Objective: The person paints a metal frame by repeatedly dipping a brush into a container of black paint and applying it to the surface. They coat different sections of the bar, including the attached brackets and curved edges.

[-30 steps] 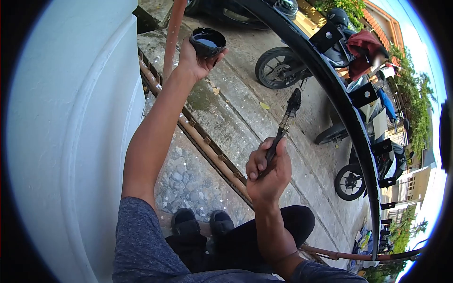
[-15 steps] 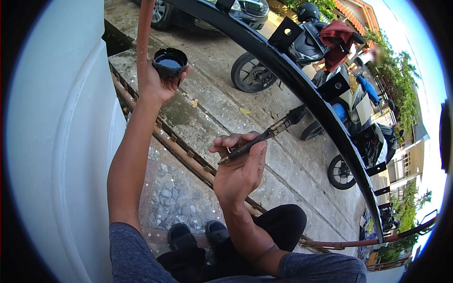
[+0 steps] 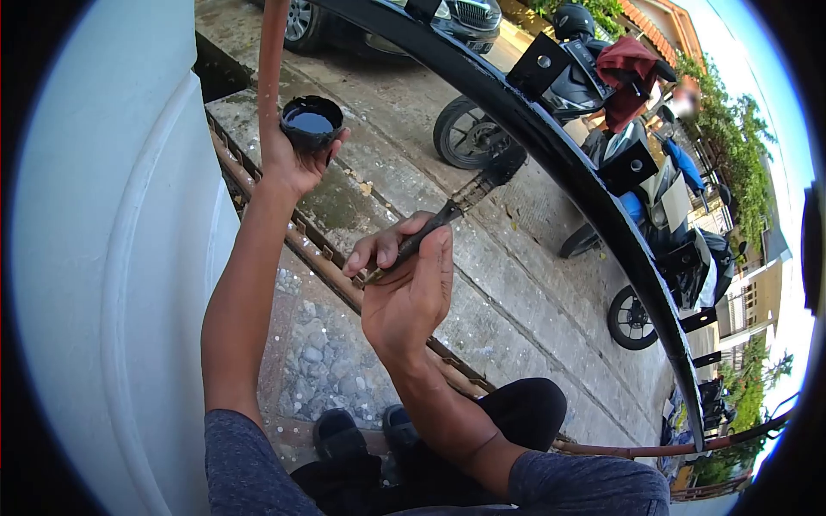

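My left hand [image 3: 295, 163] is closed round a small black cup of dark paint [image 3: 311, 123], held up next to a reddish-brown upright pole [image 3: 271, 69]. A paintbrush [image 3: 420, 236] with a dark handle and paint-blackened bristles sits in the fingers of my right hand [image 3: 411, 279], pointing up and to the right. The bristles are close to a black curved metal rail [image 3: 551, 150], which overlaps the street behind. Flat black tabs with holes [image 3: 631, 167] stick out along this rail.
A white wall [image 3: 146, 258] rises at my left. Rusty metal framing [image 3: 310, 262] runs low past my knees. Beyond the rail stand several parked motorbikes [image 3: 568, 86], with a dark car [image 3: 404, 34] at the top. Pebbled paving [image 3: 318, 353] lies by my sandals.
My right hand has moved left and slightly up with the paintbrush, so the bristles are farther left. My left hand still holds the cup in nearly the same place.
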Motion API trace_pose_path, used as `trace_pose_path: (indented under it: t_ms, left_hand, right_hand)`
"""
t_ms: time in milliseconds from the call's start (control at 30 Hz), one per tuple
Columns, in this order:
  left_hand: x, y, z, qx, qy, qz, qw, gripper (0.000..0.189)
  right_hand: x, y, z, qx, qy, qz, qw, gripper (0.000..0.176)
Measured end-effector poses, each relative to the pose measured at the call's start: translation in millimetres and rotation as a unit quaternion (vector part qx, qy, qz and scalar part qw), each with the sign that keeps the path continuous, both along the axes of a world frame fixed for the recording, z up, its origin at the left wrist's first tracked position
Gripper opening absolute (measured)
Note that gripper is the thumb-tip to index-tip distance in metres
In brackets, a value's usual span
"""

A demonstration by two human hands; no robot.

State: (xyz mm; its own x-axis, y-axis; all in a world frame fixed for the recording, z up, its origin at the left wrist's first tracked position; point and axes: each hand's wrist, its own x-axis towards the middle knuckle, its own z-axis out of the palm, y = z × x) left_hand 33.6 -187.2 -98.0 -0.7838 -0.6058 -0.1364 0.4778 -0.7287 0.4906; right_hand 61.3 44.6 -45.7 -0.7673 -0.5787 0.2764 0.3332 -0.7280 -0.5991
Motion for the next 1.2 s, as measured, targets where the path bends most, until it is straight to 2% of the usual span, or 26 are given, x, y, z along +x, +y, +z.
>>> trace_pose_path:
  t_ms: [100,233,333,367,400,433,533,600,700,800,867,933,967,1033,1100,1133,1200]
  left_hand:
    - [-1,0,-1,0.007,0.007,-0.008,1.0,0.069]
    - [-1,-4,0,-0.007,0.008,-0.002,1.0,0.069]
    - [-1,-11,-3,0.005,0.029,0.008,1.0,0.064]
    - [1,-16,-7,0.022,0.088,-0.004,0.996,0.059]
    - [-3,-18,-9,0.011,0.072,0.023,0.997,0.05]
    - [-10,-41,-40,-0.032,0.082,0.027,0.996,0.043]
    - [5,-12,-31,-0.031,0.117,0.102,0.987,0.031]
    - [14,-14,-2,-0.027,0.066,0.109,0.991,0.043]
    - [-7,-17,-4,0.042,0.059,0.127,0.989,0.05]
    - [-7,-43,-45,0.003,0.083,0.034,0.996,0.04]
    - [10,-29,-26,-0.029,0.035,0.025,0.999,0.038]
    - [9,-19,-14,0.003,0.001,0.05,0.999,0.051]
    - [7,-16,-11,0.018,-0.015,0.064,0.998,0.059]
    - [-11,-35,-36,0.056,0.036,0.068,0.995,0.057]
    - [-11,-41,-44,0.041,0.127,0.054,0.99,0.055]
    - [-8,-41,-42,0.006,0.193,0.036,0.981,0.054]
    - [-11,-43,-44,-0.009,0.211,0.033,0.977,0.052]
  right_hand:
    - [-9,-6,6,-0.013,0.0,-0.032,0.999,0.032]
    - [-12,-33,4,0.058,0.017,0.028,0.998,0.032]
    - [-1,-35,14,0.098,0.009,0.154,0.983,0.031]
    - [0,-40,21,0.124,0.005,0.197,0.973,0.029]
    - [-5,-50,27,0.146,-0.005,0.227,0.963,0.029]
    - [-11,-63,33,0.167,-0.014,0.256,0.952,0.028]
    - [-31,-115,49,0.206,-0.014,0.315,0.926,0.024]
    - [-54,-158,43,0.202,0.006,0.366,0.908,0.023]
    - [-49,-199,59,0.237,0.001,0.327,0.915,0.021]
    - [-73,-238,50,0.212,-0.034,0.344,0.914,0.023]
    - [-77,-243,57,0.202,-0.022,0.323,0.924,0.021]
    - [-82,-242,60,0.19,-0.005,0.317,0.929,0.022]
    - [-75,-232,63,0.203,0.012,0.282,0.938,0.023]
    - [-69,-209,54,0.183,-0.005,0.244,0.952,0.023]
    - [-63,-188,42,0.155,-0.02,0.236,0.959,0.025]
    - [-60,-187,40,0.174,-0.015,0.245,0.954,0.025]
    - [-55,-187,36,0.209,-0.005,0.261,0.943,0.024]
